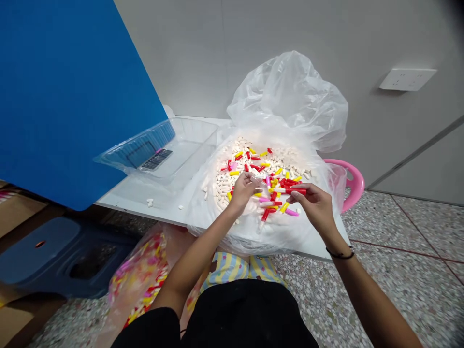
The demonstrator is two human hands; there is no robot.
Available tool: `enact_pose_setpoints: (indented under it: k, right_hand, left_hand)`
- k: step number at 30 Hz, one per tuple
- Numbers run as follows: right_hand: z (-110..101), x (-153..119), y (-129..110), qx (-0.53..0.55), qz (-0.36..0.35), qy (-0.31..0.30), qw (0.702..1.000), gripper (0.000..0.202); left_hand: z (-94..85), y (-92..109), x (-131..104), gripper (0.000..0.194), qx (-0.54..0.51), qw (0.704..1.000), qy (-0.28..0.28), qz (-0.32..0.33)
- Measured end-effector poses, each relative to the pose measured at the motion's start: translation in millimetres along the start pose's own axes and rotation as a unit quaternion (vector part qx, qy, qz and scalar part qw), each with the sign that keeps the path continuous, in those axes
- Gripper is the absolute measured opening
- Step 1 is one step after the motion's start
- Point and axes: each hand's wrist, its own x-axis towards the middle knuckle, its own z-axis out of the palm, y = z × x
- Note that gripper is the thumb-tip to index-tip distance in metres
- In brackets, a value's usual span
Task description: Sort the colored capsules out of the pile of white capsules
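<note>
1. Two fingertips and a thumb of the right hand (314, 205) pinch a red tube (297, 192), its white end (281, 191) pointing toward the other hand.

2. The left hand (243, 189) has its thumb and fingers drawn together, near that white end but apart from it. Something see-through shows at the tips; whether they grip it, I cannot tell.

3. For good handling, I would hold the tube by its red part, lightly and well back, leaving the white end free. Steadying both wrists and lining the fingertips up level should help; a hard squeeze could make so small and smooth a piece slip.

4. Just below and between the fingers lie loose red, yellow and pink tubes (292, 182). Beyond and left of the left fingers spread many white pegs (223, 193), easily scattered by a sleeve or knuckle.

5. Under all this is a plastic bag (290, 92), its crumpled top rising beyond the fingertips.

6. Farther left of the left fingers, a clear tray (188, 150) sits on the white table (126, 193); right of the right fingers is a pink stool (357, 183).
</note>
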Motion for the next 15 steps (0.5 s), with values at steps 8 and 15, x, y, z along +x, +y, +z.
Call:
enact_pose_setpoints:
  k: [8, 15]
  right_hand:
    - [13, -23, -9, -0.003, 0.015, -0.013, 1.0, 0.025]
    - [5, -27, -1, 0.037, 0.176, -0.086, 0.98, 0.035]
  left_hand:
    - [34.2, -2, -41, 0.034, 0.045, 0.997, -0.054, -0.043]
    - [24.7, -11, -53, 0.049, 0.31, 0.941, -0.085, 0.104]
